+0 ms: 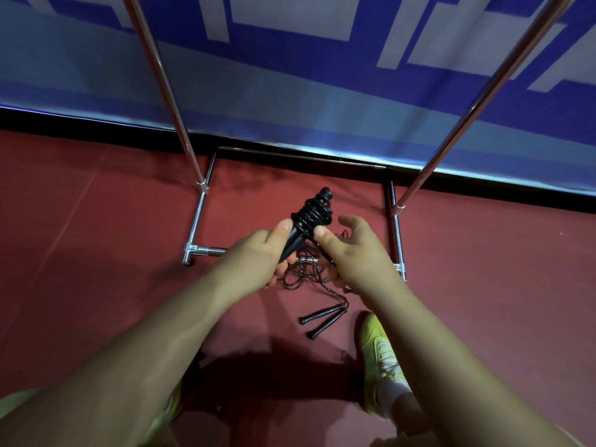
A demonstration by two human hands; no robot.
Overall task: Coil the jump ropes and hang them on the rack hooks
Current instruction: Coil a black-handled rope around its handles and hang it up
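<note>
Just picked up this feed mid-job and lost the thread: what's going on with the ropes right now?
A person is winding a black jump rope around its handles. The left hand grips the handles; the right hand pinches the cord beside the coil. A second jump rope lies loose on the red floor, inside the base of the metal rack. No hooks are in view.

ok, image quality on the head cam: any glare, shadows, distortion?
Head view: dim; wide-angle bends the rack poles; glints on the chrome base; the person's dark shadow falls on the red floor; wound rope sharp; loose rope faint.
</note>
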